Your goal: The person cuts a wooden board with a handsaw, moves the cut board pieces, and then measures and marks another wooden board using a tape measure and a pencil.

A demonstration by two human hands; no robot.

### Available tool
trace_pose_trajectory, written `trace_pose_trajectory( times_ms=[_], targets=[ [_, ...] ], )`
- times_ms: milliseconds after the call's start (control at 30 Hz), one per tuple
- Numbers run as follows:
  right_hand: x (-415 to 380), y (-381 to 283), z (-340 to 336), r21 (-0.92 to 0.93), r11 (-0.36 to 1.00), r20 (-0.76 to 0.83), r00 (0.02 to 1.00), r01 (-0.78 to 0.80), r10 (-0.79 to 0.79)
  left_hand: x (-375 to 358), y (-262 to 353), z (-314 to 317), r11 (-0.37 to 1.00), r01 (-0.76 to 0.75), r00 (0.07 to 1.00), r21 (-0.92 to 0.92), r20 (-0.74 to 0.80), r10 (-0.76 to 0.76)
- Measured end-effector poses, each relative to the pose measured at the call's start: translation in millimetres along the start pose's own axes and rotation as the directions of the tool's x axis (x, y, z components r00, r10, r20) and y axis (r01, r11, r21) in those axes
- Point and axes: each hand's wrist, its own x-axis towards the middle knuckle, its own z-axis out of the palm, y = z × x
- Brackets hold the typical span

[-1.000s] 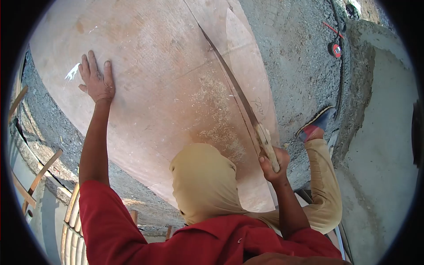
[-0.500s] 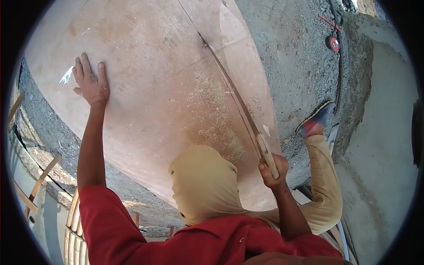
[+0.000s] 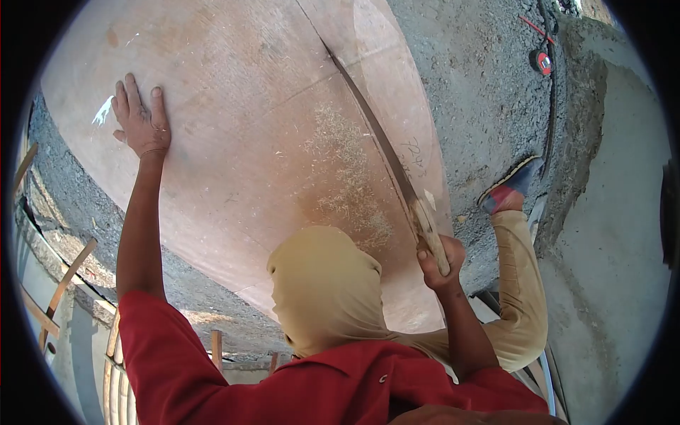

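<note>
My left hand (image 3: 144, 127) lies flat on a large plywood sheet (image 3: 234, 142), fingers spread, beside a small white mark. My right hand (image 3: 445, 263) is wrapped around the wooden handle of a handsaw (image 3: 382, 145). Its long, narrow blade stands in a cut line that runs up the sheet near the right edge, and the lower part of the blade is hidden. Pale sawdust (image 3: 347, 170) is scattered left of the cut. Handwritten marks sit on the strip to its right. My bent knee (image 3: 322, 290) in tan trousers is over the sheet's near part.
A red-and-black tape measure (image 3: 541, 62) and a thin red stick (image 3: 536, 28) lie on rough concrete (image 3: 474, 92) at upper right. My shoe (image 3: 520, 180) is planted on the right. Wooden strips (image 3: 71, 276) stick up at lower left.
My right hand has pushed the handsaw slightly forward along the cut, and more of the blade's side shows. My left hand stays flat on the plywood. The view has shifted a little.
</note>
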Motion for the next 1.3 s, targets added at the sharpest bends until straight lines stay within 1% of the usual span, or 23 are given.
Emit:
trace_pose_trajectory(
  times_ms=[33,67,100,167,200,233,333,433,467,500,533,567,600,667,700,800,900,967,1000,1067,1167,1267,1300],
  targets=[
    [45,10,17,-0.016,0.999,0.057,0.998,0.038,-0.037,-1,-1,0,1.0,-0.004,1.0,0.013,0.007,0.004],
    [98,5,41,0.051,0.999,0.078,0.997,-0.003,-0.001,1,1,0,1.0,-0.004,1.0,0.019,-0.002,0.004],
    [145,2,63,0.107,0.993,0.048,0.997,0.051,-0.056,1,3,1,1.0,0.003,1.0,0.029,0.001,-0.003],
    [149,-6,63,0.145,0.987,0.026,0.997,0.073,-0.078,2,0,0,0.998,0.017,1.0,0.052,0.017,-0.018],
    [147,-8,59,0.155,0.985,0.028,0.997,0.072,-0.077,1,-1,-3,0.999,0.014,1.0,0.04,0.019,-0.015],
    [119,-8,44,0.106,0.994,0.047,0.998,0.025,-0.03,2,-2,-3,1.0,0.007,1.0,0.022,0.027,-0.007],
    [1,1,-17,-0.057,0.997,0.092,0.994,-0.06,0.065,0,1,-3,1.0,0.006,1.0,-0.002,0.009,-0.006],
    [-12,2,-13,-0.061,0.996,0.022,0.998,0.058,-0.057,0,1,0,1.0,-0.002,1.0,-0.01,-0.008,0.001],
    [9,21,1,0.009,1.0,-0.005,1.0,0.006,-0.006,1,1,0,1.0,-0.019,1.0,-0.014,-0.004,0.019],
    [57,24,19,-0.012,1.0,0.047,0.999,0.021,-0.021,-1,1,-1,1.0,-0.019,1.0,0.005,0.01,0.019],
    [109,14,44,0.07,0.997,0.066,0.998,0.015,-0.02,-2,0,-1,1.0,-0.016,1.0,0.021,0.006,0.016],
    [154,6,67,0.141,0.985,0.005,0.994,0.104,-0.106,1,2,-1,0.999,-0.011,1.0,0.034,-0.006,0.011],
    [154,4,64,0.14,0.984,0.005,0.993,0.113,-0.114,6,3,-1,1.0,-0.009,1.0,0.03,-0.009,0.01],
    [131,1,54,0.124,0.988,0.027,0.995,0.097,-0.101,2,-1,0,1.0,0.011,1.0,0.022,0.02,-0.011],
    [92,9,36,0.111,0.993,0.043,0.999,0.028,-0.033,1,0,0,1.0,0.0,1.0,0.01,0.015,0.0],
    [-24,5,-21,-0.067,0.994,0.072,0.993,-0.086,0.091,-1,0,0,1.0,-0.006,1.0,-0.001,0.016,0.006],
    [-30,15,-15,-0.036,0.999,-0.005,1.0,-0.017,0.016,1,1,0,1.0,0.003,1.0,0.016,-0.003,-0.003],
    [54,18,19,0.0,1.0,0.084,0.996,-0.015,0.014,1,4,-2,1.0,-0.009,1.0,0.026,0.002,0.009],
    [102,24,44,0.048,0.998,0.07,0.996,0.049,-0.052,2,5,0,0.999,-0.009,1.0,0.037,0.0,0.009],
    [144,7,63,0.165,0.984,0.011,0.997,0.07,-0.073,2,-1,1,0.998,-0.002,1.0,0.062,-0.004,0.003],
    [72,14,28,0.089,0.996,0.062,0.998,-0.024,0.018,2,-1,-2,1.0,0.014,0.999,-0.002,0.03,-0.014],
    [-26,7,-23,-0.03,0.996,0.081,0.993,-0.089,0.091,1,1,0,1.0,-0.003,1.0,-0.011,-0.003,0.003],
    [-36,1,-29,-0.059,0.993,0.089,0.99,-0.102,0.107,1,3,2,1.0,-0.011,1.0,-0.007,-0.001,0.011]
  ],
)
